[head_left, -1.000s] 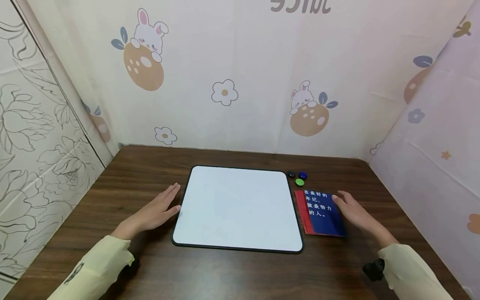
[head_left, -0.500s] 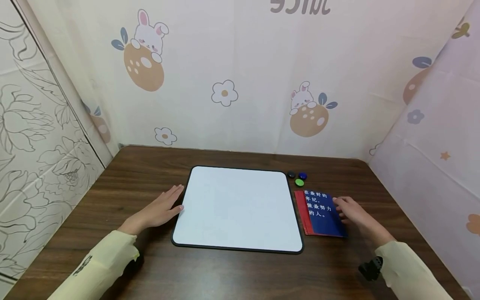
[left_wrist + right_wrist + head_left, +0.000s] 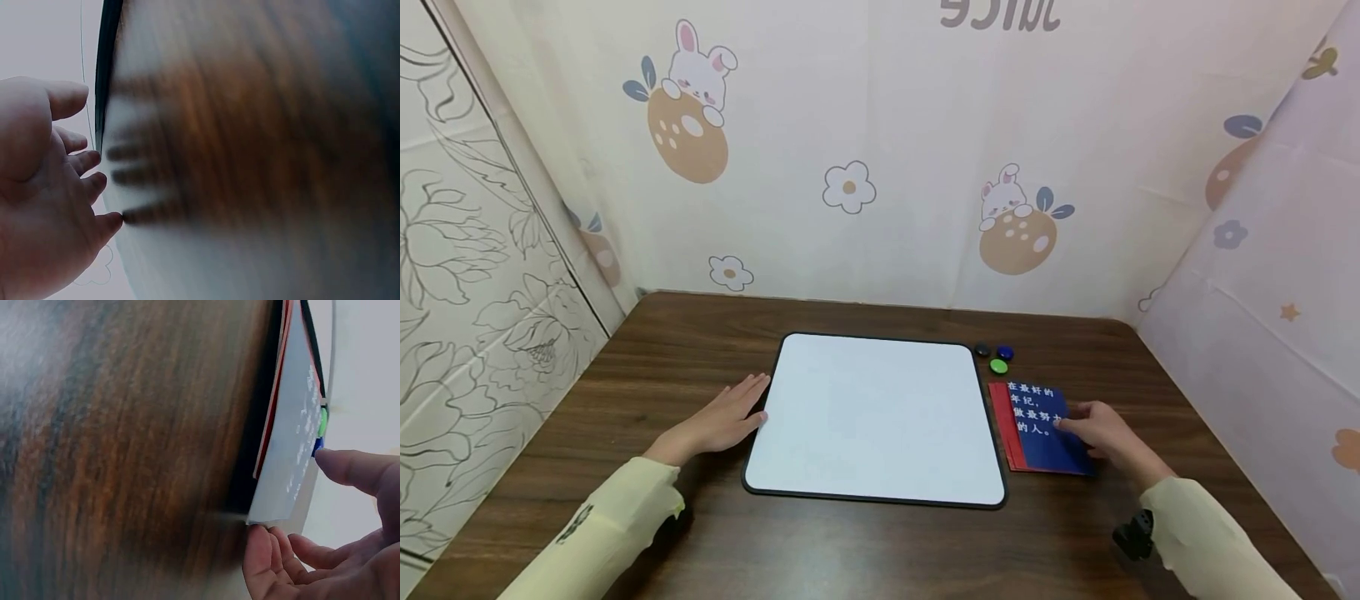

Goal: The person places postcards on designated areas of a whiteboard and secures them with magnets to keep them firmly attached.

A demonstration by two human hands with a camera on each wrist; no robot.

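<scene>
A white board with a black rim (image 3: 876,417) lies flat on the brown wooden table. At its left edge rests my left hand (image 3: 715,421), fingers straight, with the thumb tip over the rim. The left wrist view shows this hand (image 3: 50,175) close to the dark board edge. To the board's right, a blue card with white Chinese writing (image 3: 1048,450) overlaps a red one (image 3: 1006,425). My right hand (image 3: 1105,433) is at the blue card's right side, thumb above it. In the right wrist view, fingertips (image 3: 256,540) meet the card's corner while the thumb stands apart.
Beyond the cards sit three small round pieces: black (image 3: 982,350), blue (image 3: 1005,352) and green (image 3: 998,366). A patterned curtain (image 3: 910,233) hangs behind the table (image 3: 820,542), and another (image 3: 1285,333) hangs along its right side.
My right hand has come down along the blue card's right side, its fingers bending toward the edge and its thumb over the card. My left hand has slid slightly right to the board's rim.
</scene>
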